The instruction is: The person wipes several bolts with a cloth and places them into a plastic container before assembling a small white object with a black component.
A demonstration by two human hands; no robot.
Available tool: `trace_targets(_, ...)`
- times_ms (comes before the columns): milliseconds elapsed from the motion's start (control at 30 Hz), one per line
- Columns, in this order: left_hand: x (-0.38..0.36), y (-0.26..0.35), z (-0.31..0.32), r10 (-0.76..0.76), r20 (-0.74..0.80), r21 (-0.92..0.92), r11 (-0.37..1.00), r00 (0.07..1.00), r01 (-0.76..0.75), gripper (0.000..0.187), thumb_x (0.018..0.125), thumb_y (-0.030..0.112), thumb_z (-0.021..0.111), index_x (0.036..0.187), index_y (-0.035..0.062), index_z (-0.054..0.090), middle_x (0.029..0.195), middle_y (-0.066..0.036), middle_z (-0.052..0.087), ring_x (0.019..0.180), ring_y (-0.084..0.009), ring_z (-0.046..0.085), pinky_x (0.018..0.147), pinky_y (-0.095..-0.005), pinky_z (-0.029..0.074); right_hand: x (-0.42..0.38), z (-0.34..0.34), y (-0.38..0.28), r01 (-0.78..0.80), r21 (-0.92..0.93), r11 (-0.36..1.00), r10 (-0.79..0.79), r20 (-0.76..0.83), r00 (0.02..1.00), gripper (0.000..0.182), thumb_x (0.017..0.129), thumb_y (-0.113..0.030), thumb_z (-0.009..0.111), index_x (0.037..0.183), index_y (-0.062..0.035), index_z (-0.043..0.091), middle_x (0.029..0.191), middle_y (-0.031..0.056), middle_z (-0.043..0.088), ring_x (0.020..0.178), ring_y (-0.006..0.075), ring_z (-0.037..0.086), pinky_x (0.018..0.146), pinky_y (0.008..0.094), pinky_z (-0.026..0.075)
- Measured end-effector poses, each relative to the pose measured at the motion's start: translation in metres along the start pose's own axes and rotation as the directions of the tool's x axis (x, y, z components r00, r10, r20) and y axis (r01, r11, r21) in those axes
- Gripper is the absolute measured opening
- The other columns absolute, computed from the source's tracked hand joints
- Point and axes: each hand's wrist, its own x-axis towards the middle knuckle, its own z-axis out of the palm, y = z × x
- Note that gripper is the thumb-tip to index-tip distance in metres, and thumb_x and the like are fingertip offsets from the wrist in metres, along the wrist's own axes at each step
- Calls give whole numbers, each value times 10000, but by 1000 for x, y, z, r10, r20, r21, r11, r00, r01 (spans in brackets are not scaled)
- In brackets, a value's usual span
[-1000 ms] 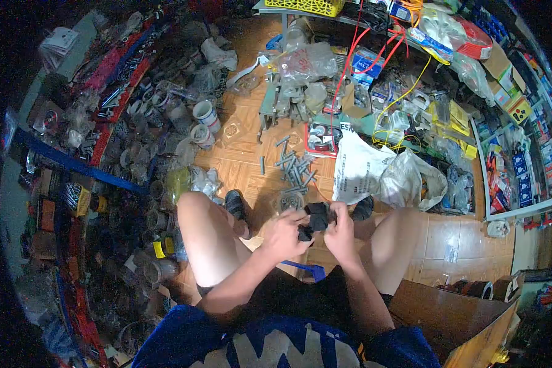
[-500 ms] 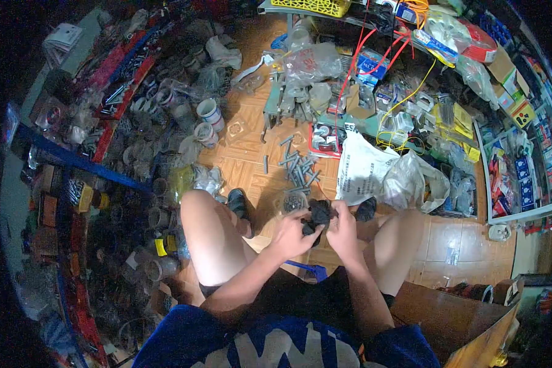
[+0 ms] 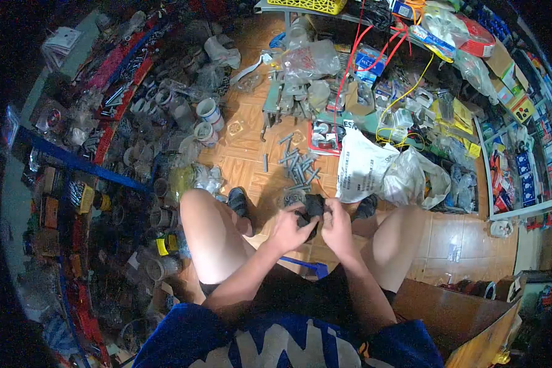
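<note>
Between my knees, my left hand (image 3: 288, 232) has its fingers curled round a dark, lumpy black thing (image 3: 313, 206) whose kind I cannot make out. My right hand (image 3: 337, 227) grips the same black thing from the other side, thumb and fingers pinched near its edge. Just beyond my left hand stands a small clear container (image 3: 293, 197) with greyish contents, partly hidden. Farther out on the tiled floor lies a loose pile of grey bolt-like rods (image 3: 299, 170), with one single rod (image 3: 265, 162) apart to the left.
A white printed sack (image 3: 359, 168) and a translucent plastic bag (image 3: 414, 181) lie to the right. White buckets (image 3: 208, 111) stand at the left beside crowded shelves. A low bench (image 3: 276, 104) heaped with goods is ahead. Something blue (image 3: 316, 268) shows below my forearms.
Both hands have shifted slightly left with the black thing, and its shape between the fingers has turned a little. The rods on the floor have not moved.
</note>
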Motion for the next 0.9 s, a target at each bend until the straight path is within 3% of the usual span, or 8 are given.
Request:
trace_targets(167,-1,-5,11,76,51,127,989,996,-82,288,808,248,696,922,-17,694,958,-228,671,862,-359,667,742,-378,534,-3,-4,16,-71,95,993,76,-51,996,295,808,113,491,1066,-27,479,930,235,591,890,459,574,755,430,463)
trace_targets(200,-2,1,6,71,74,138,987,995,-80,264,830,210,690,946,-27,682,920,-182,697,798,-303,686,731,-355,531,1,-10,22,-30,-19,999,29,-33,999,277,832,104,496,1071,-26,446,926,180,585,847,347,580,776,366,448)
trace_targets(267,-6,3,2,-82,32,-201,976,996,87,224,856,172,675,961,-25,673,894,-125,696,751,-228,667,708,-337,529,2,-5,27,-41,376,926,74,-74,995,283,844,100,494,1079,-34,411,914,135,570,822,254,543,762,345,439)
trace_targets(333,-7,-2,-1,-218,18,-539,820,976,193,158,885,116,651,984,-6,656,836,-50,677,718,-101,598,636,-292,500,6,-11,11,-9,648,761,63,-60,996,259,877,36,482,1080,-59,353,900,79,545,805,133,465,734,309,411)
trace_targets(433,-4,1,-16,-365,21,-697,662,931,275,125,912,112,631,956,-4,642,825,-33,660,713,-97,597,626,-272,494,1,-22,-6,-56,820,569,97,1,995,244,880,-109,513,1047,-61,340,880,93,535,779,132,441,728,275,376)
trace_targets(533,-6,-6,-14,-358,8,-743,623,934,245,137,912,116,630,986,1,627,852,-31,650,714,-108,597,625,-278,500,1,-21,-14,-8,800,600,42,-22,999,397,844,-348,563,1000,-49,354,799,76,457,707,149,426,660,271,336)
trace_targets(733,-9,-3,-10,-347,56,-790,558,936,254,142,898,109,642,1001,13,621,899,-19,636,788,-101,585,695,-279,494,2,-18,-11,-17,828,561,36,-3,999,330,831,-333,537,913,-64,365,651,28,347,590,130,355,585,287,278)
trace_targets(900,-11,-12,-7,-310,84,-769,584,947,260,151,892,111,652,1006,17,618,888,-6,628,796,-98,573,713,-287,492,0,-14,4,-140,938,318,100,113,989,201,835,-263,509,841,-90,405,621,-19,318,556,103,283,561,275,244)
